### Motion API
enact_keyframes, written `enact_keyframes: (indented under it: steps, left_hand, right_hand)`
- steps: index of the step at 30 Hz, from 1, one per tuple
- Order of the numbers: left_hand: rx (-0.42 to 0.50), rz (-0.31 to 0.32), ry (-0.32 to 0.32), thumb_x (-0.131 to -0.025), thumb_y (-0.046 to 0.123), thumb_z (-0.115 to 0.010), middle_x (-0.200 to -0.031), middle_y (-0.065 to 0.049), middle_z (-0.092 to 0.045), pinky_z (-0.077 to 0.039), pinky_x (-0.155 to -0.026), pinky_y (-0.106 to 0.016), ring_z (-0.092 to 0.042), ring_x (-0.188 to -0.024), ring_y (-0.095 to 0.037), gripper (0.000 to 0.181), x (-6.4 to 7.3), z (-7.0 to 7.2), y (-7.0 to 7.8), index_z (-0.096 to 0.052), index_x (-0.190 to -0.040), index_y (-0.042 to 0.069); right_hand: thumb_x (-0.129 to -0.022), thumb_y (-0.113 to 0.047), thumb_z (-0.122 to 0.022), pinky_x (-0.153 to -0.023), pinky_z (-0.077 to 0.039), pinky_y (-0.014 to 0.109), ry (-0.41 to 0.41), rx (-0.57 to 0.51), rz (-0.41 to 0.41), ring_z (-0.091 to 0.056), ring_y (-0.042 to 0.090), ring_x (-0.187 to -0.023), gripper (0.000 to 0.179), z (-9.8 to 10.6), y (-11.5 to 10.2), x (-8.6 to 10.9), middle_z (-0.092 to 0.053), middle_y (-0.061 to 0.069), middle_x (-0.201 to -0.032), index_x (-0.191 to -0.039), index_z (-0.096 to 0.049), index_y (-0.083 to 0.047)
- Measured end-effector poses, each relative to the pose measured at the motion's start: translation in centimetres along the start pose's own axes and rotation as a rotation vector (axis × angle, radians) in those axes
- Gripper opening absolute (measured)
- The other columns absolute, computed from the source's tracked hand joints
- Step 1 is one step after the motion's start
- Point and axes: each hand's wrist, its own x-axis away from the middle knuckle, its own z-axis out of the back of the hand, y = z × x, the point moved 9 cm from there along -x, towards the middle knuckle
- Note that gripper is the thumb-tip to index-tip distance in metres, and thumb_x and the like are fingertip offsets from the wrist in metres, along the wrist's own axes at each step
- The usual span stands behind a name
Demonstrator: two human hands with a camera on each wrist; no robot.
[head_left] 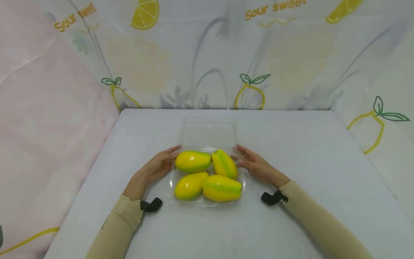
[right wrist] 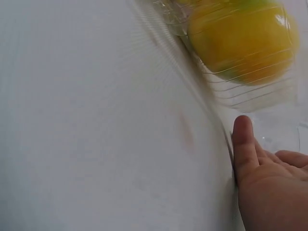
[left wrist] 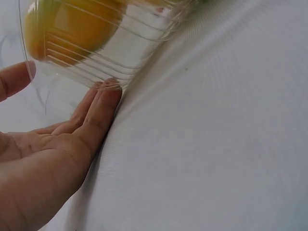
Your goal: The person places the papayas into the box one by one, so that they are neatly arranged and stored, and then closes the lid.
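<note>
A clear plastic clamshell container (head_left: 207,204) lies on the table in the head view, its lid (head_left: 208,135) folded back away from the person. Several yellow-green papaya-like fruits (head_left: 222,188) fill the tray part. My left hand (head_left: 158,166) is at the container's left side; in the left wrist view straight fingertips touch its ribbed lower edge, the thumb near the rim. On the opposite side is my right hand (head_left: 257,167), fingers extended beside the container wall. The right wrist view shows one finger (right wrist: 243,137) just below the ribbed corner, apart from it.
A white cloth covers the table (head_left: 307,144). Behind it hangs a backdrop (head_left: 207,54) printed with lemons and lettering, which continues on both sides. A black wrist mount (head_left: 151,205) sits at the left cuff and another black mount (head_left: 272,198) at the right.
</note>
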Motion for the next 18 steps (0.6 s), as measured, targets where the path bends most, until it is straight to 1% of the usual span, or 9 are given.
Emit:
enact_keyframes:
  steps: [2,3,6,7,9,11,14,16,18]
  left_hand:
    - [0.018,-0.002,-0.029,-0.103,0.005,-0.037,-0.146,-0.007,-0.044,-0.046,-0.102,-0.018,-0.056,-0.119,-0.006,0.062,0.0,-0.1,-0.1,-0.007,-0.158,0.009]
    - [0.017,-0.008,-0.042,-0.103,0.003,-0.036,-0.145,-0.005,-0.044,-0.045,-0.102,-0.019,-0.056,-0.120,-0.007,0.063,0.0,-0.2,-0.1,-0.006,-0.158,0.011]
    - [0.007,-0.032,-0.076,-0.102,-0.001,-0.036,-0.150,-0.009,-0.038,-0.044,-0.104,-0.020,-0.053,-0.125,-0.008,0.069,0.0,-0.3,0.0,-0.004,-0.159,0.019]
    - [0.003,-0.041,-0.086,-0.101,-0.002,-0.036,-0.152,-0.011,-0.036,-0.044,-0.105,-0.020,-0.052,-0.127,-0.009,0.071,0.0,-0.3,0.0,-0.004,-0.159,0.022]
    - [-0.007,-0.058,-0.103,-0.101,-0.003,-0.037,-0.155,-0.015,-0.031,-0.044,-0.105,-0.022,-0.052,-0.128,-0.010,0.074,0.0,-0.4,0.1,-0.002,-0.159,0.027]
    - [-0.008,-0.074,-0.114,-0.100,-0.003,-0.038,-0.154,-0.016,-0.031,-0.044,-0.105,-0.023,-0.052,-0.128,-0.012,0.076,-0.1,-0.6,0.3,-0.003,-0.158,0.031]
    - [-0.011,-0.103,-0.129,-0.100,-0.004,-0.037,-0.152,-0.013,-0.035,-0.045,-0.105,-0.025,-0.052,-0.128,-0.013,0.078,-0.1,-0.7,0.6,-0.002,-0.158,0.035]
    - [-0.004,-0.122,-0.134,-0.100,-0.006,-0.037,-0.150,-0.010,-0.038,-0.046,-0.105,-0.026,-0.052,-0.129,-0.013,0.079,-0.1,-0.8,0.8,-0.003,-0.157,0.036]
    - [0.000,-0.137,-0.133,-0.100,-0.006,-0.037,-0.150,-0.007,-0.041,-0.046,-0.105,-0.027,-0.052,-0.129,-0.014,0.079,-0.1,-0.8,1.0,-0.004,-0.157,0.037]
  right_hand:
    - [-0.103,-0.024,-0.050,-0.122,-0.015,0.045,-0.021,-0.035,-0.009,-0.022,0.024,-0.150,0.072,0.1,0.2,0.1,-0.008,0.005,-0.166,-0.159,-0.004,-0.016]
    - [-0.103,-0.023,-0.050,-0.122,-0.017,0.042,-0.034,-0.058,-0.010,-0.023,0.023,-0.149,0.073,0.2,0.3,0.2,-0.008,0.006,-0.166,-0.159,-0.003,-0.015]
    - [-0.103,-0.018,-0.049,-0.118,-0.027,0.027,-0.074,-0.144,0.015,-0.025,0.017,-0.149,0.074,0.2,0.3,0.3,-0.006,0.009,-0.166,-0.158,0.001,-0.014]
    - [-0.103,-0.018,-0.049,-0.115,-0.031,0.022,-0.081,-0.158,0.023,-0.027,0.014,-0.147,0.074,0.1,0.2,0.3,-0.006,0.009,-0.166,-0.159,0.001,-0.016]
    - [-0.104,-0.015,-0.048,-0.110,-0.037,0.016,-0.093,-0.175,0.055,-0.032,0.011,-0.145,0.074,0.2,0.0,0.3,-0.005,0.009,-0.166,-0.159,0.002,-0.018]
    - [-0.103,-0.013,-0.048,-0.108,-0.040,0.016,-0.097,-0.184,0.085,-0.036,0.009,-0.142,0.075,0.2,-0.2,0.3,-0.004,0.009,-0.166,-0.159,0.002,-0.021]
    - [-0.103,-0.012,-0.047,-0.106,-0.042,0.018,-0.081,-0.151,0.118,-0.041,0.008,-0.140,0.074,0.3,-0.5,0.4,-0.007,0.011,-0.165,-0.159,0.001,-0.024]
    - [-0.103,-0.010,-0.047,-0.105,-0.044,0.020,-0.068,-0.143,0.141,-0.044,0.009,-0.137,0.075,0.4,-0.8,0.4,-0.011,0.013,-0.164,-0.158,0.001,-0.025]
    - [-0.103,-0.009,-0.047,-0.105,-0.046,0.021,-0.056,-0.144,0.170,-0.048,0.009,-0.134,0.074,0.5,-1.1,0.5,-0.013,0.017,-0.163,-0.158,0.001,-0.022]
